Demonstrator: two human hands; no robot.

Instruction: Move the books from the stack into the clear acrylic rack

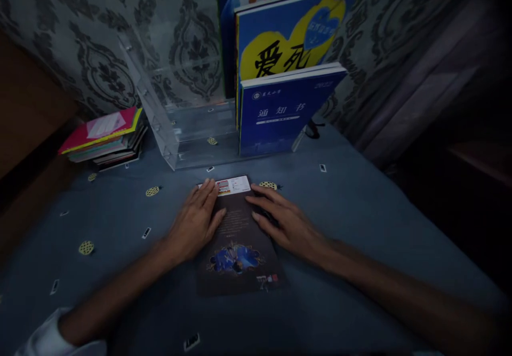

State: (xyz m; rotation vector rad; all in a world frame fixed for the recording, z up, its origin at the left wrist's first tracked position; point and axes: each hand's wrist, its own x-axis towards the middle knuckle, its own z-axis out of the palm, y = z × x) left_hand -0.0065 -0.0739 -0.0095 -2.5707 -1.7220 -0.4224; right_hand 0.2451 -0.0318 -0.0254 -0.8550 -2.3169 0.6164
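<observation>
A dark booklet lies flat on the cloth in front of me, with a white printed strip along its far edge and a blue picture near its close edge. My left hand rests flat on its left side, fingers stretched toward the white strip. At the right edge, my right hand touches the booklet with its fingertips, the fingers extended and a little apart. Neither hand is wrapped round anything. Whether this is a book or a thin folder, I cannot tell.
Beyond the booklet stands a clear acrylic rack with upright books, a blue one foremost. A stack of books lies to the left. The patterned blue tablecloth covers the table, and patterned wallpaper rises behind.
</observation>
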